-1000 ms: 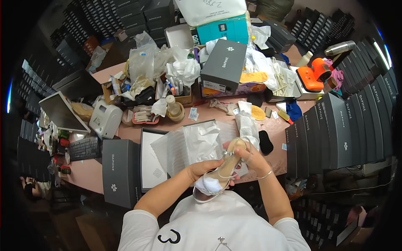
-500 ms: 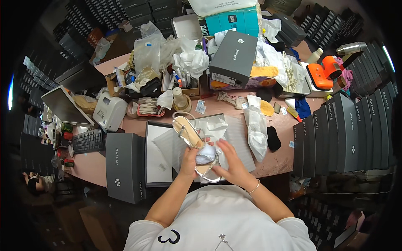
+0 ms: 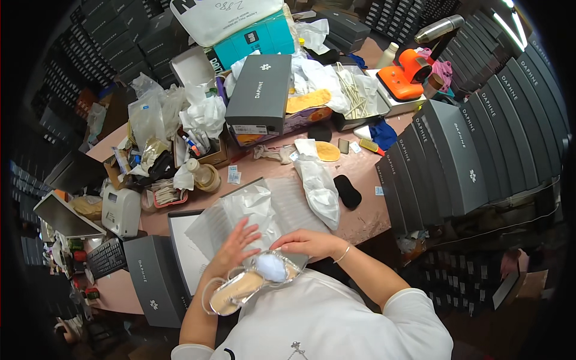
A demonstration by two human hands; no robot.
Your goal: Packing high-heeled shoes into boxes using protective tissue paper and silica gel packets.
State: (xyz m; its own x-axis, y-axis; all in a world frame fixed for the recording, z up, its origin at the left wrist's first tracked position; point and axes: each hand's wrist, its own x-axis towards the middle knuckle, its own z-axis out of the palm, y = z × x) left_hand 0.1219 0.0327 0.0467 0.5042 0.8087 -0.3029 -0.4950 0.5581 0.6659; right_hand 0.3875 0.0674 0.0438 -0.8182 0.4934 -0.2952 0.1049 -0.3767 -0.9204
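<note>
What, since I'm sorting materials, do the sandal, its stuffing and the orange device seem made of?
Sandal: perhaps synthetic leather, with silvery shine and smooth beige insole; real leather is possible.
Stuffing: probably tissue paper, matte, pale and softly bunched; cloth is possible.
Orange device: likely hard plastic, evenly coloured with smooth moulded curves.

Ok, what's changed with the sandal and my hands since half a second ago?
The sandal has swung round: its heel end, which pointed away from you, now points lower left, toward your body. Your left hand has spread open, apparently letting go; your right hand now grips the toe end. The white-wrapped bundle and black pad stayed put.
</note>
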